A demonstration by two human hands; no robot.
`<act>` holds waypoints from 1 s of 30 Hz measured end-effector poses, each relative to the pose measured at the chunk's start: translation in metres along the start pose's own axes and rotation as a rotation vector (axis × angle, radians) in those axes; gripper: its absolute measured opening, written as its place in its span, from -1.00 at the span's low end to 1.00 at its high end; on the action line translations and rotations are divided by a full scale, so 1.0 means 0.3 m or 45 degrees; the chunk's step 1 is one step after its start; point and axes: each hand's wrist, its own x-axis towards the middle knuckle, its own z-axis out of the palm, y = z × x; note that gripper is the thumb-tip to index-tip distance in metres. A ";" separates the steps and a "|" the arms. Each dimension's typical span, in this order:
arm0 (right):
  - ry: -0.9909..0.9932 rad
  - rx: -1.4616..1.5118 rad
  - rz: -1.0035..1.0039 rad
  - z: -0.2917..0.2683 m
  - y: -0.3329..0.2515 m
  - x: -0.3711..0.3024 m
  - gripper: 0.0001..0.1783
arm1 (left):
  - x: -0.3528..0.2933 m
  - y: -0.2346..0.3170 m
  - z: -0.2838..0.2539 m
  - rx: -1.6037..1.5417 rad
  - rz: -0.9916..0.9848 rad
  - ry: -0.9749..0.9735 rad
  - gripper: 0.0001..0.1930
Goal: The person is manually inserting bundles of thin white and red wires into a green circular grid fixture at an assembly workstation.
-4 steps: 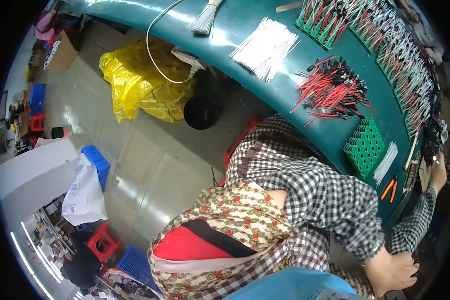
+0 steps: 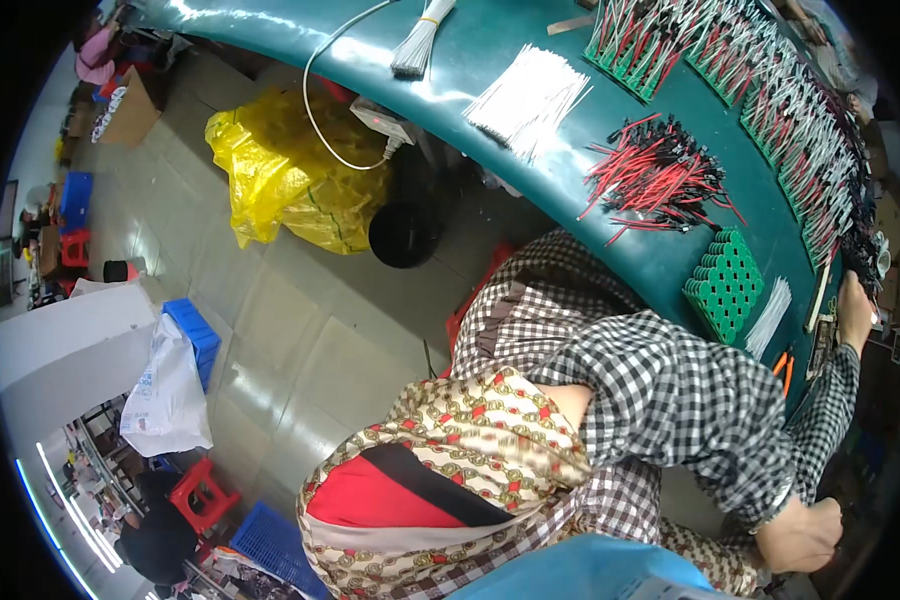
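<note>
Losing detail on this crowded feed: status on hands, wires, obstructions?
Near hand curled, contents hidden. Far hand by the wire-filled green holders, grip unclear. Checked sleeve partly covers orange-handled tool.

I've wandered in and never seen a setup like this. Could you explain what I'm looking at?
There is no machine: a person works with two bare hands. This wide, bent view comes from a camera worn on the head, looking down. On the green table lie a pile of red and black wires, white strands, a green block with holes and an orange-handled tool. A curved row of red and white wires runs along the far side. The farther hand is near that row's end; the nearer hand, lower down, has curled fingers. I cannot tell whether either holds anything.
</note>
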 end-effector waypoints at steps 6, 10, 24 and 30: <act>0.258 0.278 0.037 0.076 -0.179 0.122 -0.78 | -0.063 0.187 -0.159 -0.987 0.191 0.110 -0.71; 0.587 0.632 0.443 0.034 0.059 0.105 -0.68 | -0.188 0.330 -0.414 -0.480 -0.238 -0.173 -0.79; 1.492 1.637 -0.937 -1.239 -1.216 -0.479 -0.53 | 0.125 -0.338 -1.104 0.549 -0.592 -0.736 -0.77; 1.871 1.945 -0.623 -1.188 -1.397 -0.292 -0.70 | 0.297 -0.581 -1.403 1.468 -0.525 0.059 -0.69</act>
